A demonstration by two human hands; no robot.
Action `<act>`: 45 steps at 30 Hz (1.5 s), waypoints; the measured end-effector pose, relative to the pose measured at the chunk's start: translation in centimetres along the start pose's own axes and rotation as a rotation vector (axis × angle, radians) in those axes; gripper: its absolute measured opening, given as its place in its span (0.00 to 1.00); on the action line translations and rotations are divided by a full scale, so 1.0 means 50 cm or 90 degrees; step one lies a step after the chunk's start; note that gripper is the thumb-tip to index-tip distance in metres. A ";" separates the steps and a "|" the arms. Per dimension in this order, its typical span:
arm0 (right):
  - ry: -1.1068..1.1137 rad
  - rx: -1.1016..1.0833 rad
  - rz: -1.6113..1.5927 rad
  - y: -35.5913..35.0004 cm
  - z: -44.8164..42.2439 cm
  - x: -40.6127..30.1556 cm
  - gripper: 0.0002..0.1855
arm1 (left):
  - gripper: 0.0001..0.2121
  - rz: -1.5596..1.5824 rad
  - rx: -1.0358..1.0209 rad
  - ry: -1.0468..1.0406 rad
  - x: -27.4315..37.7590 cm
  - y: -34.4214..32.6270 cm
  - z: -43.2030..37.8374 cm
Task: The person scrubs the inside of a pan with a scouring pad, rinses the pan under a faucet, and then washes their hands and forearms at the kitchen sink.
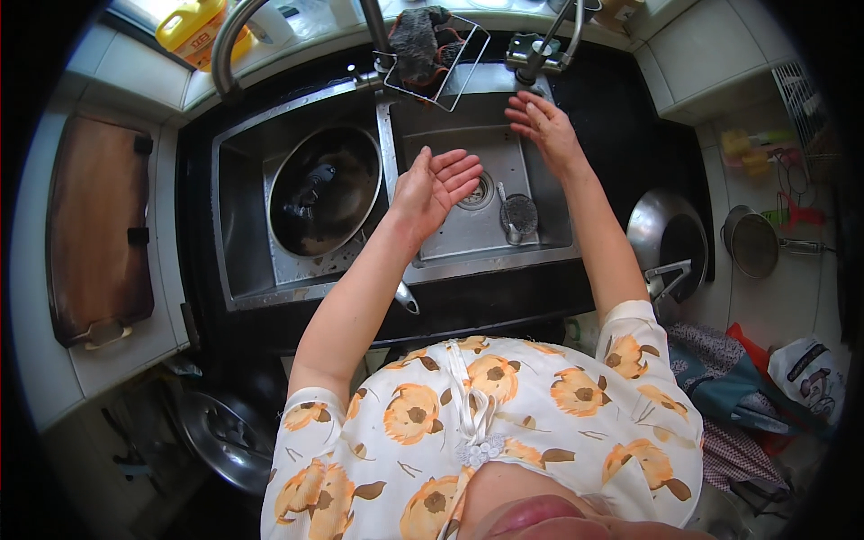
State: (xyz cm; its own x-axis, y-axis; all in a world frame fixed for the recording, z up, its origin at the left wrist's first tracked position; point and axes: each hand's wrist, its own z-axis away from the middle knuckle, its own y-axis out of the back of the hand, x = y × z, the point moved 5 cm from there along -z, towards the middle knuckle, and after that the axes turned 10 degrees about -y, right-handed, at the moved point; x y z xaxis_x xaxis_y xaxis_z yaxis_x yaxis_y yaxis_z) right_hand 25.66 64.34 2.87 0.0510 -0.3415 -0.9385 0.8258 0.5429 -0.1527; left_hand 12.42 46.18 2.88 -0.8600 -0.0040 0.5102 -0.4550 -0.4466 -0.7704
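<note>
My left hand (435, 185) is held palm up above the right basin (439, 236) of a steel double sink, fingers apart and empty. My right hand (545, 128) is raised near the basin's back right corner, below a faucet base (536, 61), with its fingers loosely extended and nothing in it. Beneath the hands, a dark round scrubber (520, 214) lies on the basin floor with a metal utensil across it, right of the drain strainer (478, 192). A dark wok (324, 192) rests tilted in the left basin with some water in it.
A wire rack (466, 67) holding dark cloths stands behind the sink beside a curved faucet (226, 47). A yellow jug (202, 30) is at the back left. A wooden cutting board (101, 229) leans at left. A metal pan (668, 243) and a hanging strainer (752, 241) are at right.
</note>
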 end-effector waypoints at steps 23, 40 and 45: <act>0.454 0.173 0.612 0.071 -0.172 -0.083 0.18 | 0.31 0.070 -0.012 0.093 -0.213 -0.084 -0.245; -0.264 -0.093 0.049 0.120 -0.126 0.247 0.18 | 0.09 -0.119 0.120 -0.012 -0.266 -0.072 -0.259; -0.252 -0.164 -0.238 0.011 -0.072 0.207 0.15 | 0.11 0.070 0.215 -0.056 -0.248 -0.031 -0.270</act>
State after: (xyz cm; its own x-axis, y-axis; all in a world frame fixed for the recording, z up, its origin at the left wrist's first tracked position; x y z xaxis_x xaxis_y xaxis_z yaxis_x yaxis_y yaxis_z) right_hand 24.62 63.86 -8.04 0.0295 -0.7782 -0.6274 0.6682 0.4821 -0.5667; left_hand 20.68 59.01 -7.43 -0.8695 -0.1389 0.4740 -0.2464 -0.7098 -0.6599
